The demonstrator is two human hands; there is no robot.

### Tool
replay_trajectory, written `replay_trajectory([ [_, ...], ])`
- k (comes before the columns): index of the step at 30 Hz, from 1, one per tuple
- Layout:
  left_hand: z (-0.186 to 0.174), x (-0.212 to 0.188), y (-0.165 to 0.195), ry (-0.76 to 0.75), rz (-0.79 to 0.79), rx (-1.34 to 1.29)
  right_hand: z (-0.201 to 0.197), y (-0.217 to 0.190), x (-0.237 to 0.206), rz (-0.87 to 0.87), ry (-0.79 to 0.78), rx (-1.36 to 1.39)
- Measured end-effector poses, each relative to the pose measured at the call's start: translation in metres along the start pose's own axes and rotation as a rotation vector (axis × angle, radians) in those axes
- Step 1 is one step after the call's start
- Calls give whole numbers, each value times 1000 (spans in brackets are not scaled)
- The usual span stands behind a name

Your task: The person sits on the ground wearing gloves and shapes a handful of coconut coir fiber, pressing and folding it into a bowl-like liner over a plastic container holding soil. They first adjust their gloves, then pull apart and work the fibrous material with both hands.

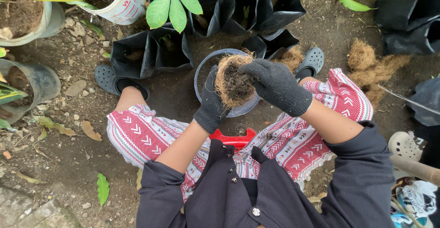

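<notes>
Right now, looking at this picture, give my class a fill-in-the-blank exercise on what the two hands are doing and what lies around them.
1. Both hands, the left hand and the right hand, wear dark ____.
2. Together they hold a clump of brown coconut fibre above a round ____.
3. The black grow bags stand on bare ____.
4. The person sits on a low ____ stool.

Missing words: gloves; pot; soil; red

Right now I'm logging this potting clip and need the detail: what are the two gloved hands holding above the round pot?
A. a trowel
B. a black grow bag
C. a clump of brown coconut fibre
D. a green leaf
C: the left hand and right hand grip a clump of brown fibre over the round pot.
</notes>
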State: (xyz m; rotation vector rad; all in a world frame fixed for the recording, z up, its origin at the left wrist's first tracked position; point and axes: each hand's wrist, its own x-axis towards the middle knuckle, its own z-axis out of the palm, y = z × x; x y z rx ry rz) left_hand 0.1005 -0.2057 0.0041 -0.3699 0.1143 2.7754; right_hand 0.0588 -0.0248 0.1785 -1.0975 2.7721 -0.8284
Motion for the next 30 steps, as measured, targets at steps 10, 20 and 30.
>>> replay_trajectory([
  [10,5,2,5,-5,74,147,-27,11,1,77,141,-119],
  [20,23,-2,11,-63,14,69,-40,18,0,218,134,-256],
  [30,13,2,10,-91,66,112,-42,26,-4,179,190,-278],
])
